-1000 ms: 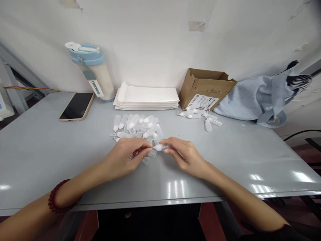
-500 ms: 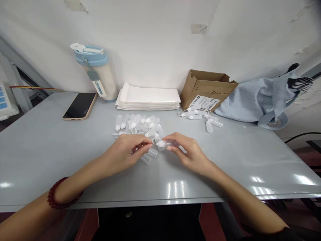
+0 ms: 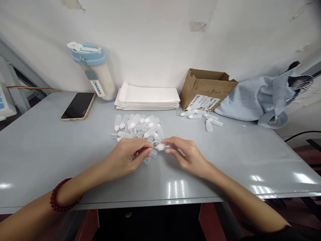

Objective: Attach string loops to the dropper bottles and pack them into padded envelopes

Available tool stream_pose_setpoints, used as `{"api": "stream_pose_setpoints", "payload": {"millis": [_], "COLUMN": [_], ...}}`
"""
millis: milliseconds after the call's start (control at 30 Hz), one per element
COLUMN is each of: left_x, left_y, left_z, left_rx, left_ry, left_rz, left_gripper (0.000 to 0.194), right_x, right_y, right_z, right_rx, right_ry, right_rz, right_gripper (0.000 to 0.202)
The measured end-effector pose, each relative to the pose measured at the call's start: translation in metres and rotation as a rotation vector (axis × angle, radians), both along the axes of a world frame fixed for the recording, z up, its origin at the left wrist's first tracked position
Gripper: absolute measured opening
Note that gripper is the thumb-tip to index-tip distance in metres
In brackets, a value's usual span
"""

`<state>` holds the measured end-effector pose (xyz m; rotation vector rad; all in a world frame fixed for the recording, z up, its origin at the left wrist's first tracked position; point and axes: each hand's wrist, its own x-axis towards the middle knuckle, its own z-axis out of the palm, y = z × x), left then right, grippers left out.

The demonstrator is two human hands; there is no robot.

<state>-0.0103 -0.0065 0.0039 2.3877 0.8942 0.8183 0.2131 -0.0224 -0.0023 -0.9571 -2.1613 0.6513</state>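
My right hand (image 3: 189, 155) holds a small clear plastic bottle (image 3: 160, 147) by its body, its white tip pointing left. At that tip, the fingers of my left hand (image 3: 130, 155) are pinched together; what they hold, if anything, is too small to name. A pile of similar bottles (image 3: 134, 122) with thin looped straps lies just beyond my hands, and a few stick out beside my left fingertips. A smaller group of bottles (image 3: 209, 125) lies to the right, in front of the cardboard box.
Along the wall stand a cream and blue tumbler (image 3: 105, 80), a stack of white envelopes (image 3: 150, 98), an open cardboard box (image 3: 208, 88) and a light blue bag (image 3: 248, 98). A phone (image 3: 78, 106) lies at the left on the grey table (image 3: 105, 194).
Both hands have moved slightly down with the bottle still in my right hand. More of the strap loop now shows near its tip. The view has shifted a little.
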Motion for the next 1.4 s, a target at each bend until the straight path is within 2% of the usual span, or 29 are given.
{"api": "stream_pose_setpoints", "payload": {"millis": [467, 700, 900, 1133, 1300, 1400], "left_x": [0.0004, 0.0018, 0.0024, 0.0018, 0.0025, 0.0027], "left_y": [-0.0021, -0.0035, -0.0019, -0.0012, -0.0014, -0.0017], "left_z": [-0.0017, -0.0039, -0.0001, 0.0025, 0.0043, 0.0003], "left_rx": [-0.003, 0.032, 0.039, 0.054, 0.077, 0.095], "left_ry": [-0.019, -0.062, -0.039, -0.062, -0.018, -0.016], "left_rz": [-0.016, -0.009, 0.007, 0.123, 0.101, 0.080], "left_gripper": [0.013, 0.010, 0.009, 0.011, 0.010, 0.011], "right_x": [-0.0023, -0.0020, 0.0007, 0.0009, -0.0002, -0.0012], "right_y": [-0.0019, -0.0030, -0.0004, 0.0025, 0.0016, 0.0006], "right_z": [-0.0031, -0.0016, 0.0009, 0.0039, 0.0039, 0.0016], "right_rx": [0.025, -0.028, -0.130, -0.141, -0.173, -0.179], "right_ry": [0.012, 0.023, 0.026, 0.047, 0.037, 0.036], "right_rz": [0.006, -0.003, -0.048, -0.092, -0.081, -0.071], "right_gripper": [0.019, 0.021, 0.020, 0.019, 0.019, 0.020]}}
